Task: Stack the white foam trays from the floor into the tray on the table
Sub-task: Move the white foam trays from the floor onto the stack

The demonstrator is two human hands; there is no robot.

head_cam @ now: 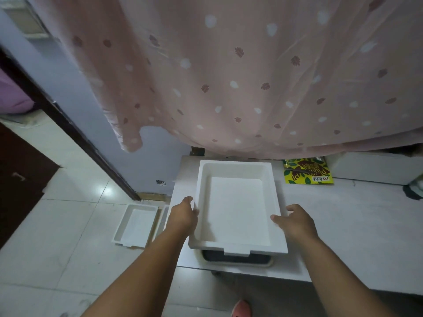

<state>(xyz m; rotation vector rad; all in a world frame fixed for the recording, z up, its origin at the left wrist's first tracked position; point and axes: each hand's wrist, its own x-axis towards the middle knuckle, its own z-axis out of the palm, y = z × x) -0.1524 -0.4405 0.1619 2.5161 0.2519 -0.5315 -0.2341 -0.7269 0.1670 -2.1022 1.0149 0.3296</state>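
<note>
Landmark: the large white rectangular foam tray [238, 207], open side up, over the white table [343, 225].
Left hand [183, 215]: the person's left hand grips the left rim of the large foam tray near its near end, fingers curled around the edge.
Right hand [295, 221]: it holds the right rim of the same tray, thumb lying on top of the rim and the other fingers down the outer side.
Hands together: both hands hold the one tray between them, one on each long side.
Under the tray: a dark container with a pale rounded rim [235, 259] shows just below the tray's near edge; whether the foam tray rests on it cannot be told.
Floor trays: left of the large tray, down on the pale glossy tiled floor [68, 225], lies a smaller-looking white foam tray [137, 225], open side up; a second white foam tray [162, 219] lies just beside it, mostly hidden by the left forearm and the table edge.
Beyond the tray: a yellow-green printed packet [306, 172] lies on the table, past the tray's far right corner.
Above: a pink patterned curtain [229, 76] hangs over the tray's far end.
</note>
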